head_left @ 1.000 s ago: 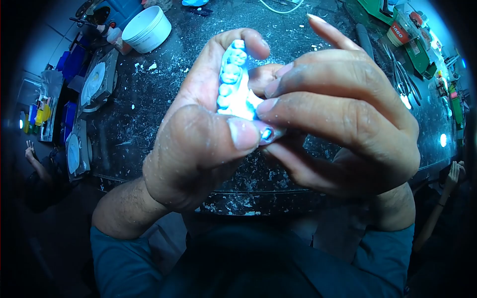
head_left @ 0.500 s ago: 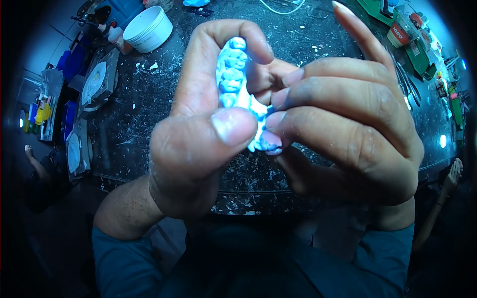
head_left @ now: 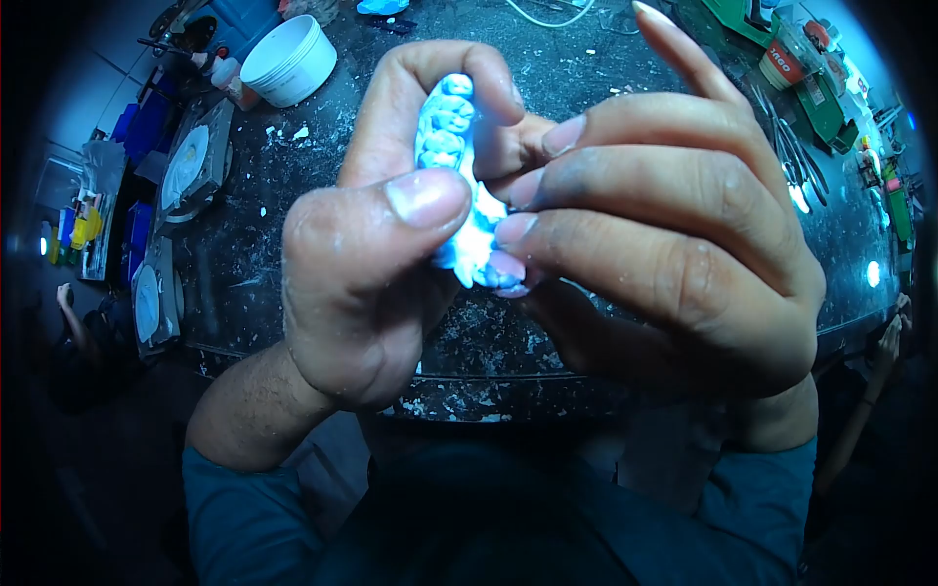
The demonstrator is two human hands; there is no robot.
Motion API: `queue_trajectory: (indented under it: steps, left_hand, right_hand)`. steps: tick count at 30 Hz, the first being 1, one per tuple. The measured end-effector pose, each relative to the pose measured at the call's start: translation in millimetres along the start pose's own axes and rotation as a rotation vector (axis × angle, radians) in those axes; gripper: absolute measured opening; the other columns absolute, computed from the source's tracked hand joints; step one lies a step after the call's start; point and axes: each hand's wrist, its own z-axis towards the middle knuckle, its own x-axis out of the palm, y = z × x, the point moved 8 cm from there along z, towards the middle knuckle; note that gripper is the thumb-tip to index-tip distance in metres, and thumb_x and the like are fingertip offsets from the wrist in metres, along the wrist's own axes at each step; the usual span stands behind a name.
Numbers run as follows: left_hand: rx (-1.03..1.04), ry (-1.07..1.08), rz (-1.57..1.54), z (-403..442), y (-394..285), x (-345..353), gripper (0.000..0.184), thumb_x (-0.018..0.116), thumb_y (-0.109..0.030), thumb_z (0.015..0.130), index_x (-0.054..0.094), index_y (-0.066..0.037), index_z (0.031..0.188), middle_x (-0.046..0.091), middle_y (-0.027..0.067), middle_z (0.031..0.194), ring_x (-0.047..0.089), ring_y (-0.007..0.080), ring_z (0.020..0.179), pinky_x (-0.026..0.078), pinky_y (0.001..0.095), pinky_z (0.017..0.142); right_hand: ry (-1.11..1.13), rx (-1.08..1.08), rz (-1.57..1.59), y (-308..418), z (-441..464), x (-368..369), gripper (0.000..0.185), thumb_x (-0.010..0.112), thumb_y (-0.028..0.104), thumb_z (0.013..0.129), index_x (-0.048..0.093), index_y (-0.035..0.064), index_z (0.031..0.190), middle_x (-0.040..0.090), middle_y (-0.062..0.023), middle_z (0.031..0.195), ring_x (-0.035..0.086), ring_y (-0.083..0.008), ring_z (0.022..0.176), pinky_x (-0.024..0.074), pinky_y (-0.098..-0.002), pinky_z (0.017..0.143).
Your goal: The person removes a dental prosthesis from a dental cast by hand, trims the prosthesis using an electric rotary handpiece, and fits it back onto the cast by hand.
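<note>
Between my hands, above the dark workbench, is a pale bluish-white dental model (head_left: 447, 122) with a curved row of moulded teeth. My left hand (head_left: 362, 254) is closed on its left side: the thumb presses across the tooth row and the index finger hooks around the far end. My right hand (head_left: 674, 234) pinches the near right end, fingertips on the teeth there and the little finger raised. At that end a pinkish patch (head_left: 506, 266) shows by my fingertips; I cannot tell if it is a nail or part of the model.
A white tub (head_left: 289, 61) stands at the back left of the scratched workbench (head_left: 283, 273). Grey devices with pale round discs (head_left: 186, 168) line the left edge. Metal hand tools (head_left: 796, 161) and a red-labelled cup (head_left: 785, 57) lie at right. Other people's hands (head_left: 64, 293) appear at both sides.
Both hands and the dental model have shifted slightly left. My left thumb has slid a little up along the tooth row, and more of the model's near end shows.
</note>
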Motion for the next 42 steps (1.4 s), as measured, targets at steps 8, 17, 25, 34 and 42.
queue_trajectory:
  steps: [8, 17, 25, 34, 42]
  left_hand:
    - [-0.188, -0.238, 0.307, -4, -8, -17, 0.044, 0.035, -0.027, 0.096, 0.041, 0.005, 0.126, 0.051, 0.0201, 0.118, 0.059, 0.0207, 0.098, 0.051, 0.0313, 0.088]
    - [-0.162, -0.287, 0.49, 1, -11, -14, 0.054, 0.025, -0.039, 0.098, 0.046, 0.004, 0.123, 0.06, 0.0153, 0.106, 0.064, 0.0195, 0.096, 0.052, 0.0327, 0.09]
    - [-0.134, -0.293, 0.684, -1, -13, -13, 0.055, 0.023, -0.041, 0.098, 0.047, 0.003, 0.119, 0.056, 0.0162, 0.113, 0.061, 0.0203, 0.103, 0.051, 0.0335, 0.093]
    - [-0.325, -0.47, 0.396, -16, 12, -26, 0.052, 0.023, -0.034, 0.096, 0.047, 0.006, 0.12, 0.058, 0.0173, 0.107, 0.061, 0.024, 0.098, 0.049, 0.0345, 0.093]
    - [-0.586, -0.493, 0.562, -15, 15, -16, 0.066, 0.018, -0.052, 0.104, 0.055, 0.0, 0.117, 0.061, 0.0068, 0.07, 0.052, 0.0052, 0.04, 0.039, 0.0153, 0.034]
  right_hand:
    - [0.002, -0.032, -0.028, -2, 0, -8, 0.028, 0.077, 0.014, 0.079, 0.066, 0.0042, 0.103, 0.07, -0.0108, 0.095, 0.069, -0.0246, 0.093, 0.0413, -0.0581, 0.103]
    - [-0.109, -0.008, 0.124, -5, -7, 4, 0.038, 0.084, 0.009, 0.071, 0.069, 0.0069, 0.106, 0.071, -0.0082, 0.098, 0.068, -0.0213, 0.095, 0.0421, -0.0579, 0.103]
    - [-0.199, 0.052, 0.19, -4, -9, 19, 0.034, 0.087, 0.012, 0.065, 0.073, 0.0106, 0.096, 0.068, -0.0056, 0.096, 0.065, -0.021, 0.097, 0.0408, -0.0562, 0.104]
    - [-0.077, 0.024, 0.205, -6, -9, 17, 0.032, 0.081, 0.012, 0.065, 0.074, 0.0075, 0.096, 0.069, -0.0066, 0.091, 0.066, -0.021, 0.089, 0.0399, -0.0551, 0.104]
    - [-0.024, -0.013, 0.049, -13, -6, 10, 0.042, 0.075, 0.006, 0.064, 0.074, 0.0044, 0.106, 0.068, -0.0082, 0.087, 0.064, -0.0208, 0.084, 0.0401, -0.0506, 0.101]
